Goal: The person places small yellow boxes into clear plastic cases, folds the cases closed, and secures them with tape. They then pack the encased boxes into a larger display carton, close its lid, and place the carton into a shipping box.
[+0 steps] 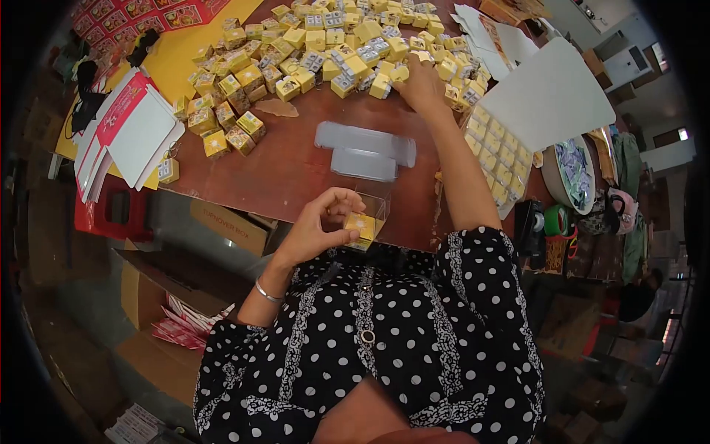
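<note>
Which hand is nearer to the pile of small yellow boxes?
Right hand, touching the pile; the left hand is farther, by the table's near edge.

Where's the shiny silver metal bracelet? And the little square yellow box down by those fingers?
Shiny silver metal bracelet (265, 294): head view, on its curved band.
Little square yellow box (361, 225): head view, on its upper face.

Reddish-brown table (251, 177), heaped small yellow boxes (294, 38), clear plastic pieces (362, 163); packed clear tray (494, 152) beneath white sheet (551, 96)

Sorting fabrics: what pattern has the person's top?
The top: white dots on black, patterned strips; head view.
</note>
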{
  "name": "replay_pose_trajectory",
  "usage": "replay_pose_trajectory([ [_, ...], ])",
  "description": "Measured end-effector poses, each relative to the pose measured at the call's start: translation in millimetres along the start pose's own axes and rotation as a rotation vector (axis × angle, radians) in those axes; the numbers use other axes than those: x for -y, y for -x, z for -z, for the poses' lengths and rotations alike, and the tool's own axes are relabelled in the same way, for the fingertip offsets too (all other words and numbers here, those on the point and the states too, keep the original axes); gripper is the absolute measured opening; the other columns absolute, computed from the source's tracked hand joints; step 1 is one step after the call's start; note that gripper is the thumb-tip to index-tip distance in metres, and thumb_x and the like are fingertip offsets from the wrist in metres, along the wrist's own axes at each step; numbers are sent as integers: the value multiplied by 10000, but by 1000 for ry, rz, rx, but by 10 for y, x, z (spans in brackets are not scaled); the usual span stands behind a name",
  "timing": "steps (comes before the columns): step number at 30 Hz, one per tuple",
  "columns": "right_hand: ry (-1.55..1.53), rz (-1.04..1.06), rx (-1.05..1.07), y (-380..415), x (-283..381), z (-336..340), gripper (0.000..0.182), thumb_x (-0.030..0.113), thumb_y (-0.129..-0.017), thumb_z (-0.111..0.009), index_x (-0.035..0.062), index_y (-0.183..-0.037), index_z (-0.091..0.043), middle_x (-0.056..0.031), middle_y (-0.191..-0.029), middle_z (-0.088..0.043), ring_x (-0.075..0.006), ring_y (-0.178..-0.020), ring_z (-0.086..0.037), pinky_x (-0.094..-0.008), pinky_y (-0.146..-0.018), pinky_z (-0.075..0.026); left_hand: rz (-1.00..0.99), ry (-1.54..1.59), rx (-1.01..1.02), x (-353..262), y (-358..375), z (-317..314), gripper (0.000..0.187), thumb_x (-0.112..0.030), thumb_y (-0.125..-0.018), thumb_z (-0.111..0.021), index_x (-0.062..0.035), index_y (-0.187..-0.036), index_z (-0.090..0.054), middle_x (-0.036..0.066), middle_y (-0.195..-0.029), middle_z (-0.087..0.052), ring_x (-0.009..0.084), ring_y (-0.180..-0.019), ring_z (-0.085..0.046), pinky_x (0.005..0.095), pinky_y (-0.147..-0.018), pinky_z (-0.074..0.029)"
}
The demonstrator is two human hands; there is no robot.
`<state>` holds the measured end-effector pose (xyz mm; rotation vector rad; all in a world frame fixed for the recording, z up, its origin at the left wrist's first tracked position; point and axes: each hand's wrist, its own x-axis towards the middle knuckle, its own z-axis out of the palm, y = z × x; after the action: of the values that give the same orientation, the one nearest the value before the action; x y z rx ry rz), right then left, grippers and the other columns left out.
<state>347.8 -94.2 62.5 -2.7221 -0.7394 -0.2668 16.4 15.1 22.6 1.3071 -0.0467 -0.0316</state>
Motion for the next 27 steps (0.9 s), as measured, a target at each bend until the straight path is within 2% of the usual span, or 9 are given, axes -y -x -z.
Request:
replay_pose_trajectory([
  [2,52,-54,66,-83,12,-128,663,307,-814,-819,87,-1371,-535,-224,-1271,-611,-390,-1185,-611,-480,-973,-533,9,34,-30,44,24,46,519,-50,-846,-806,-36,-1294,-545,50,-1252,-634,132,-1129,-628,307,-1000,-515],
  [4,78,-79,18,-102,-2,-187,599,329,-833,-802,81,-1336,-593,-166,-1280,-647,-376,-1180,-633,-489,-961,-538,16,82,-30,82,48,79,525,-44,-848,-803,-37,-1302,-538,56,-1257,-636,133,-1132,-629,305,-991,-520],
  [8,75,9,31,-34,-49,-93,531,294,-841,-784,66,-1288,-609,-171,-1251,-654,-379,-1174,-623,-471,-974,-524,3,151,-46,51,30,93,515,-29,-854,-791,-36,-1302,-538,66,-1263,-635,136,-1132,-631,307,-991,-522],
  [10,-50,215,-138,274,22,135,475,211,-822,-781,53,-1241,-623,-175,-1182,-664,-371,-1127,-618,-462,-971,-507,11,220,-75,42,35,120,503,-19,-863,-774,-31,-1306,-535,76,-1269,-634,146,-1148,-630,305,-1000,-519],
  [14,-61,385,-214,1124,119,392,434,111,-786,-770,52,-1192,-629,-157,-1142,-643,-367,-1086,-593,-464,-960,-494,-43,240,-107,37,38,150,486,-27,-879,-755,-23,-1311,-532,77,-1259,-631,144,-1146,-625,283,-983,-522],
  [16,19,510,-207,1582,130,515,397,64,-777,-739,50,-1148,-600,-132,-1051,-583,-344,-1010,-560,-437,-868,-504,-25,241,-103,58,47,160,482,-25,-879,-753,-22,-1308,-534,78,-1256,-632,144,-1139,-627,284,-981,-524],
  [20,70,443,-126,2261,-19,334,386,61,-769,-748,56,-1126,-600,-116,-1043,-557,-323,-991,-550,-406,-838,-493,43,256,-87,52,32,56,468,-20,-877,-749,-16,-1295,-540,82,-1249,-636,147,-1112,-641,289,-972,-533],
  [23,89,418,-16,2565,-24,226,459,10,-729,-773,54,-1160,-622,-128,-1108,-577,-342,-1034,-564,-419,-902,-501,56,240,-62,120,-32,-20,460,-26,-881,-748,-13,-1292,-542,92,-1242,-643,149,-1103,-648,295,-969,-539],
  [27,-238,266,99,2623,40,568,513,3,-741,-798,82,-1214,-617,-117,-1140,-587,-329,-1091,-575,-414,-943,-495,65,244,-76,150,-54,-50,464,-37,-888,-746,-7,-1302,-541,105,-1249,-652,153,-1109,-651,300,-977,-537],
])
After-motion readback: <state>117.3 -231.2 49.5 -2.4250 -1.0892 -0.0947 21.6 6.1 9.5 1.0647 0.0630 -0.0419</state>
